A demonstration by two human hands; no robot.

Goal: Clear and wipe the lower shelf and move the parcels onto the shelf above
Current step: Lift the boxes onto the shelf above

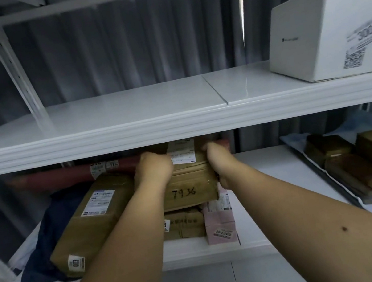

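Observation:
A brown cardboard parcel marked 7936 (188, 187) lies on top of a stack on the lower shelf (265, 201). My left hand (152, 169) grips its left side and my right hand (218, 160) grips its right side. Under it sit another brown parcel (185, 225) and a pink box (219, 224). To the left lies a large brown parcel (87, 220) on a dark blue bag (46, 240). A red tube (74, 174) runs along the back. The upper shelf (125, 111) is white.
A white box labelled 3008 (332, 33) stands at the right of the upper shelf. At the right of the lower shelf lies a clear-wrapped pack of brown boxes (358, 165). Grey corrugated wall behind; white uprights at the left.

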